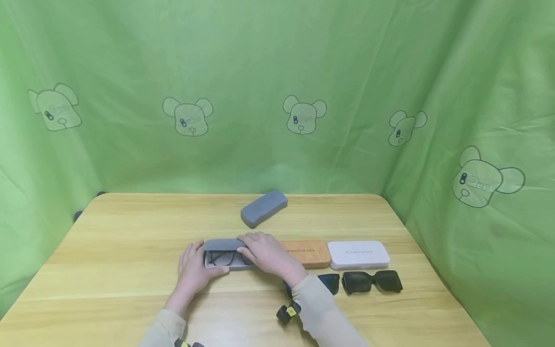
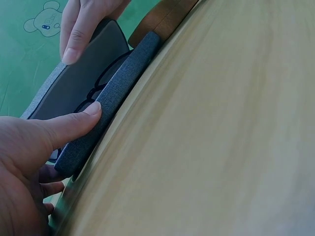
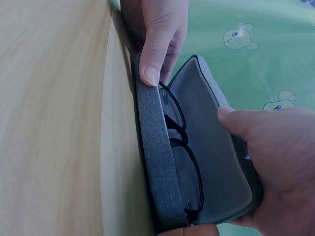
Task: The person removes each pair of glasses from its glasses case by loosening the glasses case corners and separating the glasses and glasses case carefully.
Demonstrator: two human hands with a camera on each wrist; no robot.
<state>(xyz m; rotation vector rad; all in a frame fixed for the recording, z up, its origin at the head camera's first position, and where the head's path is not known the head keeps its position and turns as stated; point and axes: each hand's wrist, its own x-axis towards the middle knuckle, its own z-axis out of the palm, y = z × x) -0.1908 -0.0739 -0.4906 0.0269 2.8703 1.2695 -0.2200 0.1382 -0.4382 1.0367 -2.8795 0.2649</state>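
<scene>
Gray glasses case [image 1: 222, 245] ajar, black-framed glasses [image 3: 179, 132] inside.
Left hand [image 1: 192, 271] holds the base [image 2: 114, 98]; right hand [image 1: 270, 254] pinches the raised lid [image 3: 216, 167].

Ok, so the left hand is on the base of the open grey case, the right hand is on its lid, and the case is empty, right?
Not quite: the open grey case isn't empty. The right wrist view shows black-framed glasses inside. The left hand is on the base and the right hand on the lid, as you said.
</scene>
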